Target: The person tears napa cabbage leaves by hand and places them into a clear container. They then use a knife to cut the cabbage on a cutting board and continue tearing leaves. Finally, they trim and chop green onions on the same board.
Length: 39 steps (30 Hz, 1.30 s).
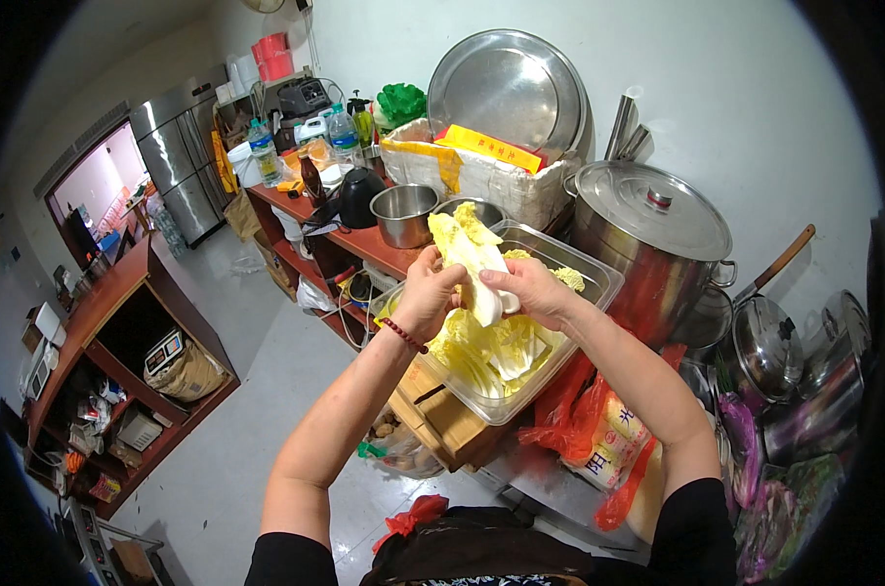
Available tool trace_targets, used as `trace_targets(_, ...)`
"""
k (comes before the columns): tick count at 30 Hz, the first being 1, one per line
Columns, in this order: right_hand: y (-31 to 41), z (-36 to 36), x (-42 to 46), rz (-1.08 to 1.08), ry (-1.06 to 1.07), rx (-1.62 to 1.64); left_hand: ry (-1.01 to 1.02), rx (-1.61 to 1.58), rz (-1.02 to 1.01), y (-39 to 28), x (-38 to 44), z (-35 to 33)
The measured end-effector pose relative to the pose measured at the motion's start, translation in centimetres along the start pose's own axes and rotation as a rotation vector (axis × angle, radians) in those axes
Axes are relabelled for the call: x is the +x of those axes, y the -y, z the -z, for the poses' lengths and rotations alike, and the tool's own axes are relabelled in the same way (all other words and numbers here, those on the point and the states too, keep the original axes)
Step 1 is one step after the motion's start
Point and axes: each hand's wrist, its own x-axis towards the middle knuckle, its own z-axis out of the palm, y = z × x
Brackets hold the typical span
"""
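Between my two hands I hold napa cabbage leaves, pale white at the stem and yellow at the frilled top. My left hand, with a dark red bead bracelet at the wrist, grips their left side. The thumb of my right hand presses on the white stem from the right. Below both hands is a clear plastic tub with more cabbage leaves in it. The tub rests on a wooden stand. My fingers behind the leaves are partly hidden.
A lidded steel stockpot stands right of the tub. Behind are a steel bowl and a taped foam box, with a large round steel tray against the wall. Red plastic bags lie by my right forearm.
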Motion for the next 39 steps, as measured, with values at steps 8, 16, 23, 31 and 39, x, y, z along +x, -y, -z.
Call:
trace_targets(8, -0.2, 0.7, 0.5, 0.084, 0.021, 0.064, 0.018, 0.207, 0.073, -0.6, 0.2, -1.5)
trace_targets(16, 1.7, 1.4, 1.1, 0.041, 0.036, 0.086, 0.049, -0.031, 0.018, -0.6, -0.2, -0.9)
trace_targets(23, 0.7, 2.2, 0.0, 0.047, -0.168, -0.049, -0.045, 0.158, -0.039, 0.5, -0.3, -1.1)
trace_targets(31, -0.1, 2.6, 1.3, 0.039, -0.325, -0.125, -0.185, 0.25, -0.074, 0.9, -0.4, -0.5)
trace_targets(39, -0.6, 2.1, 1.9, 0.054, -0.39, -0.285, -0.204, 0.287, -0.052, 1.0, -2.3, -0.9)
